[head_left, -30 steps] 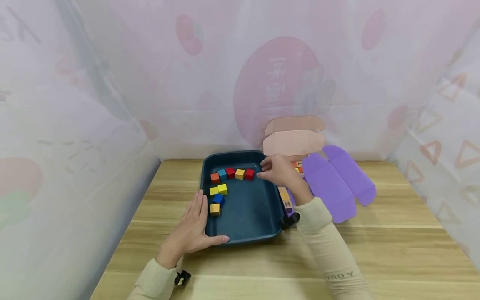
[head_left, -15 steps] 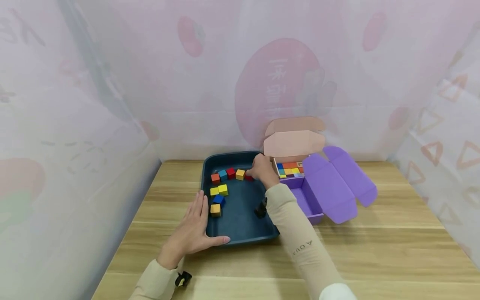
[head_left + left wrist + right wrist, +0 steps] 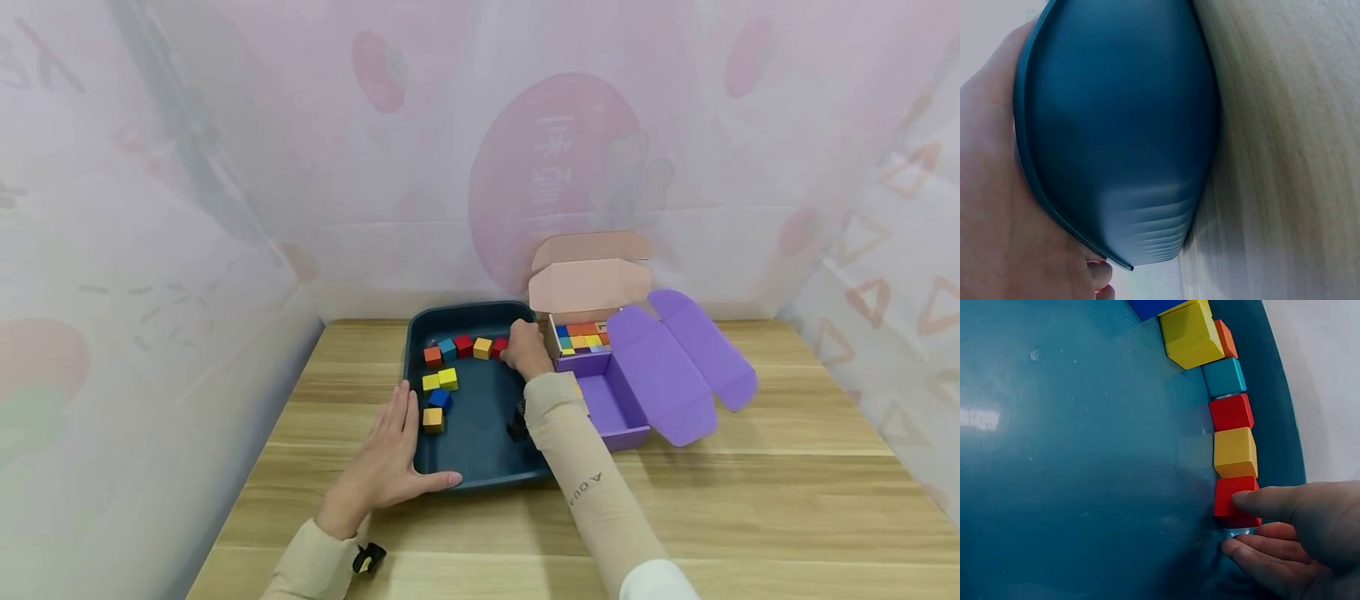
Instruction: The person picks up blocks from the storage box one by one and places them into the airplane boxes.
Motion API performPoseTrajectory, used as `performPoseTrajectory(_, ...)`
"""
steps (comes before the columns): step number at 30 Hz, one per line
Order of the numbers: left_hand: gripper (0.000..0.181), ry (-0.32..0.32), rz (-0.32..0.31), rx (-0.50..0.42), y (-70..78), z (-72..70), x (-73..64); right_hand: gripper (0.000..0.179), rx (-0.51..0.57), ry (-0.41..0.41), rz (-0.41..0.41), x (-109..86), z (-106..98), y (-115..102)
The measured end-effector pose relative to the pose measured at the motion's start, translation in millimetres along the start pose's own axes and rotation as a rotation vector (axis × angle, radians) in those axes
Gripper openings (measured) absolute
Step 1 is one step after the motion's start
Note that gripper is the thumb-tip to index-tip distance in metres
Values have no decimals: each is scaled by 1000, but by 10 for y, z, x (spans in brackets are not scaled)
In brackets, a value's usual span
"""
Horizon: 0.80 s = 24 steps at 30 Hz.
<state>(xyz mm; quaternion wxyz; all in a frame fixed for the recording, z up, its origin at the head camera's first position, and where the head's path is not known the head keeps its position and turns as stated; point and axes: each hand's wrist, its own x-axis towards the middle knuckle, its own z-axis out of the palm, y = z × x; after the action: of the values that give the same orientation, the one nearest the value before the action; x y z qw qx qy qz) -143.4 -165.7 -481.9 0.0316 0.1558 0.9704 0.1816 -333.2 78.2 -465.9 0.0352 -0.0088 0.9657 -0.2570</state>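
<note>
A dark teal tray (image 3: pixel 487 450) holds small coloured cubes along its back and left sides. In the head view, my left hand (image 3: pixel 390 462) rests against the tray's front left corner, fingers straight along the side and thumb on the front rim. The left wrist view has its palm by the tray's outer wall (image 3: pixel 1116 112). My right hand (image 3: pixel 527 350) reaches inside to the right end of the back row. In the right wrist view its thumb overlaps the last red cube (image 3: pixel 1229 509), while the other fingers lie loosely bent beside it. A yellow-orange cube (image 3: pixel 1235 450) adjoins that red one.
Right of the tray stands an opened purple box (image 3: pixel 611 400), its lid flaps (image 3: pixel 667 375) spread rightward. Behind it, a second opened box holds coloured blocks (image 3: pixel 585 333), with its pale pink lid (image 3: pixel 590 285) raised against the back curtain. My right forearm (image 3: pixel 592 483) crosses the tray's right rim.
My right hand has moved left from over the tray's right rim to the end red cube, then shifted slightly right. The left hand and the tray have stayed in place.
</note>
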Motion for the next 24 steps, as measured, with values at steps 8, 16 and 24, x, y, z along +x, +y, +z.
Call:
performPoseTrajectory(8,145,-11,-6,2,4,0,6,32,-1,16,12,45,51,16)
performPoseTrajectory(16,145,-13,-1,-7,8,-6,6,15,-1,-1,-57,-44,-123,5)
performPoseTrajectory(24,145,-21,-10,-9,-11,-13,20,19,-36,-40,-159,-197,-494,-27)
